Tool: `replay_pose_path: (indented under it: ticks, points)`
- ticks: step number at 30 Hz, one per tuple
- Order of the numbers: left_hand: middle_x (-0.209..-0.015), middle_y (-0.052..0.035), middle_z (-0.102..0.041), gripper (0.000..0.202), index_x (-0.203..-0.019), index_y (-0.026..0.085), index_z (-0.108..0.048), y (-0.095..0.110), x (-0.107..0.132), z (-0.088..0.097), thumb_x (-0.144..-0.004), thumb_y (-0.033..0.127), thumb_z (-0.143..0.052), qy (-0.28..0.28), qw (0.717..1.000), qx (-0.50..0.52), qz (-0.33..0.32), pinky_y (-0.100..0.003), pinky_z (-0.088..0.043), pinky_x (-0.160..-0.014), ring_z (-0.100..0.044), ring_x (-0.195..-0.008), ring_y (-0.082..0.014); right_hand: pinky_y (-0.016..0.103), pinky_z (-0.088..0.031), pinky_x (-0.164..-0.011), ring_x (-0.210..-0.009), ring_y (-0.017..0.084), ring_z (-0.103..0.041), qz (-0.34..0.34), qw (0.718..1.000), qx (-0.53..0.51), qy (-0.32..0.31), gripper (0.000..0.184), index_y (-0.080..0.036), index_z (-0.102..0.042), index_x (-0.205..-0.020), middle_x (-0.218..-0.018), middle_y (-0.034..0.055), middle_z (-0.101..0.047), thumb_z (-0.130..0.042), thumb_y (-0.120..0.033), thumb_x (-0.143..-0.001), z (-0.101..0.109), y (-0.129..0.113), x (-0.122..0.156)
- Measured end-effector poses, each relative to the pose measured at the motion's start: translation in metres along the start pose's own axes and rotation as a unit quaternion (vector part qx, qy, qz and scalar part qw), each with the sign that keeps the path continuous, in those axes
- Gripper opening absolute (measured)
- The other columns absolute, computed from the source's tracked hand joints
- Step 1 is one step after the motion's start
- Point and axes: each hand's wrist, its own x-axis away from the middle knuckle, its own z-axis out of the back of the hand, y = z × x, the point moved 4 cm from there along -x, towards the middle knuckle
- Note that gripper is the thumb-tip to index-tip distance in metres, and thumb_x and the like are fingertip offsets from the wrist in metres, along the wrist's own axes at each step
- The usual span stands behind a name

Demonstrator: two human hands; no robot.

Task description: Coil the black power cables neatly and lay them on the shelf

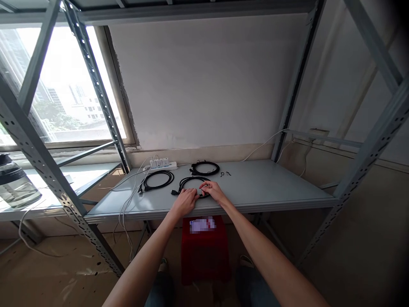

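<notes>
A coiled black cable lies near the front edge of the grey shelf, its plug end pointing left. My left hand is closed on the near side of this coil, fingers curled down over it. At the coil's right side, my right hand has its fingers bent in a pinch; what is between the fingertips is too small to make out. Another black cable coil rests to the left, and a third coil sits behind. Small black twist ties lie right of the coils.
The grey metal shelf has upright posts at its corners. Behind the left coil stands a white power strip with plugs and white cords running over the front edge. A red stool is below, and a water jug stands far left.
</notes>
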Motion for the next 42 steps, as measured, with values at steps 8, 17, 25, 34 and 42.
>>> replay_pose_path:
  ticks: [8, 17, 25, 34, 42]
  points:
    - [-0.101, -0.0067, -0.068, 0.023, -0.099, 0.022, -0.054, 0.001, 0.001, 0.001, -0.106, 0.031, -0.033, 0.004, 1.0, -0.001, -0.004, -0.037, -0.04, -0.089, -0.063, -0.1, -0.0244, 0.031, -0.049, -0.071, -0.066, 0.017, -0.062, 0.07, 0.995, 0.067, 0.015, 0.019, -0.017, -0.068, -0.087, -0.064, 0.0008, -0.065, -0.059, -0.033, -0.082, -0.003, 0.001, -0.001]
    - [-0.102, -0.0068, -0.068, 0.027, -0.1, 0.022, -0.055, 0.003, 0.003, 0.003, -0.107, 0.034, -0.032, 0.009, 1.0, 0.0, -0.008, -0.037, -0.04, -0.09, -0.061, -0.099, -0.024, 0.034, -0.053, -0.079, -0.077, 0.021, -0.07, 0.071, 0.991, 0.103, 0.038, 0.018, -0.017, -0.071, -0.088, -0.075, 0.0067, -0.073, -0.06, -0.03, -0.083, -0.001, 0.005, -0.001]
    - [-0.099, -0.0073, -0.067, 0.029, -0.098, 0.021, -0.055, 0.006, 0.002, 0.006, -0.107, 0.034, -0.031, 0.0, 1.0, -0.014, -0.002, -0.038, -0.04, -0.087, -0.061, -0.097, -0.0245, 0.033, -0.054, -0.076, -0.074, 0.021, -0.071, 0.065, 0.988, 0.131, 0.044, 0.015, -0.017, -0.072, -0.087, -0.074, 0.0064, -0.073, -0.06, -0.024, -0.082, -0.001, 0.009, -0.004]
    - [-0.105, -0.0096, -0.067, 0.028, -0.103, 0.02, -0.057, 0.005, 0.002, 0.006, -0.106, 0.033, -0.032, -0.007, 1.0, 0.003, 0.002, -0.038, -0.039, -0.09, -0.061, -0.102, -0.0261, 0.029, -0.046, -0.066, -0.067, 0.017, -0.06, 0.078, 0.973, 0.211, 0.051, 0.016, -0.018, -0.074, -0.084, -0.071, 0.0032, -0.069, -0.062, -0.026, -0.078, -0.004, 0.006, -0.005]
    - [-0.104, -0.0089, -0.066, 0.027, -0.099, 0.021, -0.057, 0.004, 0.002, 0.004, -0.106, 0.033, -0.033, -0.012, 1.0, 0.005, 0.002, -0.039, -0.039, -0.091, -0.06, -0.101, -0.0258, 0.028, -0.041, -0.063, -0.065, 0.016, -0.053, 0.071, 0.966, 0.241, 0.057, 0.008, -0.022, -0.061, -0.081, -0.07, -0.0008, -0.065, -0.063, -0.024, -0.075, -0.007, 0.004, -0.002]
